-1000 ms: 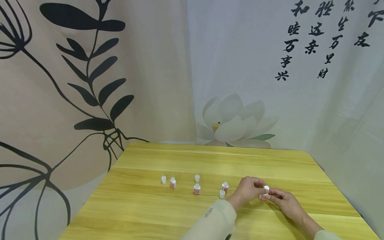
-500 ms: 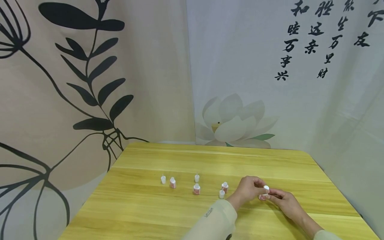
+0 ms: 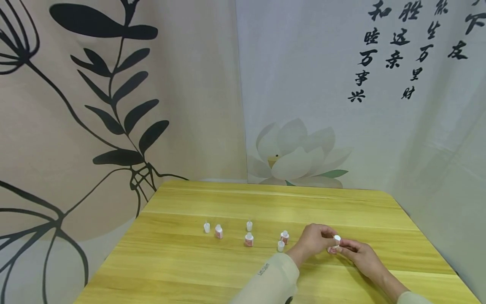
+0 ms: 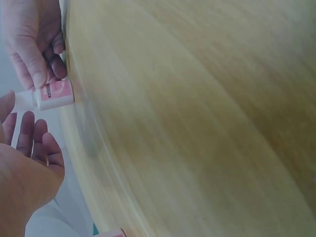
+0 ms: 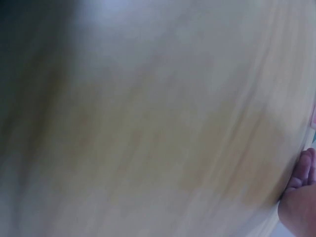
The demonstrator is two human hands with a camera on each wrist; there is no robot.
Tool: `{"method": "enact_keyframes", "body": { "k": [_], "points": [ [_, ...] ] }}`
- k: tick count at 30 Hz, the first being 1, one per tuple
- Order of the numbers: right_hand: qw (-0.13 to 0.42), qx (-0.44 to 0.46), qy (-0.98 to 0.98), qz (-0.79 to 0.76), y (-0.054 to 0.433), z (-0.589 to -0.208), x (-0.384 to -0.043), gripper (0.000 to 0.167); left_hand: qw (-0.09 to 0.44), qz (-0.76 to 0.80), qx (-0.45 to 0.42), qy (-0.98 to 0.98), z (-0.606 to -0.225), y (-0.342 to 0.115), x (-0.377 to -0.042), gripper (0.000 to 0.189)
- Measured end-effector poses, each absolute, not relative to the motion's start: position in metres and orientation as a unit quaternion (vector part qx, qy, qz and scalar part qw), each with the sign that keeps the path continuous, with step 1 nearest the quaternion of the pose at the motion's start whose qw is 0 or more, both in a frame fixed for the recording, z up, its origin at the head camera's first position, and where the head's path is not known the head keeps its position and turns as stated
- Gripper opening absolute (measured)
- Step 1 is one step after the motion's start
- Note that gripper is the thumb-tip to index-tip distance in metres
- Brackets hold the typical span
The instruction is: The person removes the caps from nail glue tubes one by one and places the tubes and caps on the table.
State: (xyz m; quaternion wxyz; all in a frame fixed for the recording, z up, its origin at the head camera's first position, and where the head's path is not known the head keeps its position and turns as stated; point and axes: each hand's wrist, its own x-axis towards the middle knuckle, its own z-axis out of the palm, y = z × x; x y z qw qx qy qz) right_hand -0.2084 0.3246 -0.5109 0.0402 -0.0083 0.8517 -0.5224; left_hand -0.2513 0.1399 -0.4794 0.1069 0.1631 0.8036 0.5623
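A small white bottle with a pink label [image 3: 332, 250] stands between my hands near the table's right side. My right hand [image 3: 362, 257] holds its body between thumb and fingers. From the left, my left hand [image 3: 313, 240] pinches the white cap [image 3: 337, 238] at the bottle's top. The left wrist view shows the labelled bottle [image 4: 55, 95] close up, base on the wood, the cap partly behind my left thumb. Its other left fingers [image 4: 25, 136] are spread below the cap. Only part of a hand [image 5: 298, 197] enters the right wrist view, at its right edge.
Three more labelled bottles stand to the left: one far left [image 3: 219, 232], one in the middle [image 3: 249, 240], one nearest my left wrist [image 3: 284, 237]. Beside each is a small white cap-like piece [image 3: 206, 227]. The wooden table [image 3: 182, 261] meets a printed curtain at the back.
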Motion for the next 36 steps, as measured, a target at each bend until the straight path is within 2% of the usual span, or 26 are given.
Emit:
{"method": "enact_keyframes", "body": {
  "k": [17,22,28,36],
  "points": [
    [0.05,-0.053,0.832,-0.55,0.3278,-0.5133,-0.2094,0.039,0.108,0.571,0.169,0.796,-0.4794,0.1415,-0.251,0.008],
    [0.04,-0.037,0.838,-0.543,0.327,-0.5131,-0.2102,0.037,0.109,0.571,0.17,0.796,-0.4794,0.1408,-0.2519,0.013],
    [0.045,-0.049,0.834,-0.547,0.3274,-0.5123,-0.2096,0.038,0.108,0.567,0.165,0.799,-0.4784,0.1412,-0.2516,0.005],
    [0.049,-0.062,0.831,-0.551,0.3269,-0.5104,-0.2078,0.037,0.103,0.561,0.167,0.805,-0.4761,0.1429,-0.2509,0.007]
  ]
}}
